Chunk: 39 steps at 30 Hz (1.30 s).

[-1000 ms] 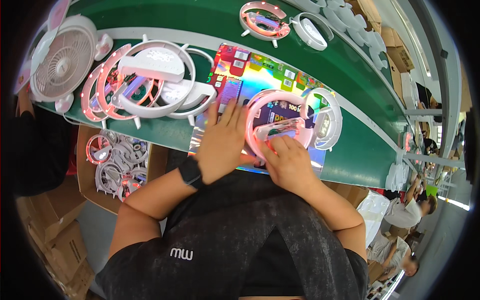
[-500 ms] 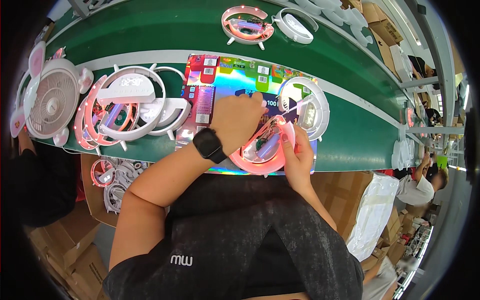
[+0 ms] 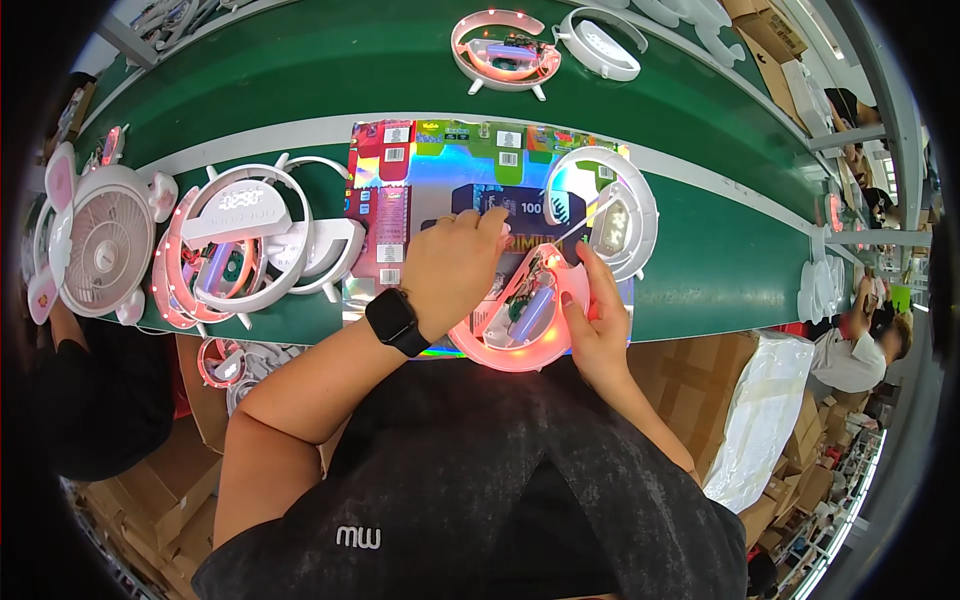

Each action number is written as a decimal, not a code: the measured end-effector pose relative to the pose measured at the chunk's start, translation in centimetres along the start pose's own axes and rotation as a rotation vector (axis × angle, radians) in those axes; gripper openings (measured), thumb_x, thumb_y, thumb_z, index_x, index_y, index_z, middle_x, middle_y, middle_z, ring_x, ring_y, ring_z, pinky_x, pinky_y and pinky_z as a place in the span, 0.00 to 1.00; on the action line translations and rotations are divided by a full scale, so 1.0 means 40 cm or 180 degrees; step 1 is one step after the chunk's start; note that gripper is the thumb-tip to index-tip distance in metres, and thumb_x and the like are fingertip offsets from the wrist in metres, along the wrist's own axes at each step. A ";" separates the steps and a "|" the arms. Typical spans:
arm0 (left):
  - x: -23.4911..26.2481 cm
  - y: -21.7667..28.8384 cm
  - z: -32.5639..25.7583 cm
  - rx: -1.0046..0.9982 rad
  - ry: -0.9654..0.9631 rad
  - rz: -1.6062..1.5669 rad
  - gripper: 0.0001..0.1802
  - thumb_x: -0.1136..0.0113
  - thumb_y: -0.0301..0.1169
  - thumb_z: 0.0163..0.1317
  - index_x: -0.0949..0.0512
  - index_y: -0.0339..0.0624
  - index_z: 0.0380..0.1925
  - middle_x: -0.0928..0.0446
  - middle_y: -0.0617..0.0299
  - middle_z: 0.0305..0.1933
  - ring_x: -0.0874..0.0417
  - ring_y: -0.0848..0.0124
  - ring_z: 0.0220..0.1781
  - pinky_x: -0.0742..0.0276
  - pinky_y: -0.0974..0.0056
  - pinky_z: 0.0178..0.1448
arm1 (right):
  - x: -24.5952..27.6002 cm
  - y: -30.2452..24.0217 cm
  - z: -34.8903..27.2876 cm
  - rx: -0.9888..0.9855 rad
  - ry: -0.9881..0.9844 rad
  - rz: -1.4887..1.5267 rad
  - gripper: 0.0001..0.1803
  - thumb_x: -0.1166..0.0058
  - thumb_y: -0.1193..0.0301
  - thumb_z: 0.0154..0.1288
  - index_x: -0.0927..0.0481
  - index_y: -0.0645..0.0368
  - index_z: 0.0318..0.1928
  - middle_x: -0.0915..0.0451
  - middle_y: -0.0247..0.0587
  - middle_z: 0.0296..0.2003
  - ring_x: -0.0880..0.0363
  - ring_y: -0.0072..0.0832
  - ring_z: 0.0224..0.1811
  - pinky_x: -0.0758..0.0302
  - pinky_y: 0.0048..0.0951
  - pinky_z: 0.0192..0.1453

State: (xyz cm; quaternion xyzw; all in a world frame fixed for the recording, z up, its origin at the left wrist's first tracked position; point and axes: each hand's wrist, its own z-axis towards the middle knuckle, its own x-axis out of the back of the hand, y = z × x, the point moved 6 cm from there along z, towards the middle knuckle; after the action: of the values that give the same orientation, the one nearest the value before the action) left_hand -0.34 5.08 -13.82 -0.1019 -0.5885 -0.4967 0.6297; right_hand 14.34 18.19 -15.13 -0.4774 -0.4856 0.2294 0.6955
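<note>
A ring-shaped clock housing [image 3: 540, 349], glowing red, stands open-faced in front of my body. Inside it show a purple cylindrical battery [image 3: 532, 314] and green circuit parts. My right hand [image 3: 603, 330] grips its right side, thumb on the rim and index finger stretched upward. Over its upper left side is my left hand [image 3: 452, 268], wearing a black watch, its fingers bent and closed; whatever they hold is hidden. Just beyond, a white ring cover with a lit clock display [image 3: 617, 222] lies face up, wires running from it toward the glowing housing.
Flattened printed packaging [image 3: 378, 220] lies under the work on the green table [image 3: 690, 285]. To the left are several clock rings [image 3: 240, 215] and a white fan [image 3: 103, 240]. Another opened clock [image 3: 505, 60] sits farther back. Cartons [image 3: 690, 385] stand below the table edge.
The view has shifted slightly. My left hand has come a little nearer to me, and the glowing housing sits slightly lower. My right index finger is now straighter, pointing up along the rim.
</note>
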 end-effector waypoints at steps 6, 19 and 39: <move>-0.033 -0.001 0.012 -0.0077 -0.0411 0.0339 0.11 0.43 0.34 0.66 0.23 0.42 0.45 0.20 0.56 0.30 0.17 0.57 0.33 0.21 0.55 0.34 | -0.024 0.008 0.000 -0.0445 0.0241 0.0273 0.33 0.52 0.86 0.61 0.34 0.64 0.69 0.24 0.53 0.61 0.31 0.43 0.69 0.35 0.35 0.71; -0.054 0.025 0.037 -0.0191 -0.1085 0.0828 0.20 0.45 0.29 0.59 0.28 0.38 0.52 0.23 0.52 0.38 0.16 0.57 0.35 0.18 0.57 0.34 | -0.025 -0.020 0.043 0.0567 0.0085 -0.0941 0.27 0.49 0.78 0.62 0.29 0.69 0.63 0.25 0.59 0.58 0.26 0.53 0.56 0.28 0.44 0.60; -0.009 -0.014 0.057 -0.0502 -0.0180 -0.0453 0.10 0.43 0.32 0.63 0.22 0.37 0.40 0.21 0.49 0.39 0.19 0.52 0.44 0.21 0.51 0.45 | -0.065 -0.095 0.112 0.1409 -0.0158 -0.0832 0.48 0.37 0.55 0.59 0.44 0.64 0.73 0.44 0.62 0.72 0.49 0.55 0.77 0.50 0.49 0.78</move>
State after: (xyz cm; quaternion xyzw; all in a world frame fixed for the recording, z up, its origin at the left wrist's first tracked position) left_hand -2.15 6.63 -13.72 -0.1231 -0.5708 -0.5819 0.5660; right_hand 8.68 16.47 -12.61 -0.2409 -0.4981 0.2499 0.7946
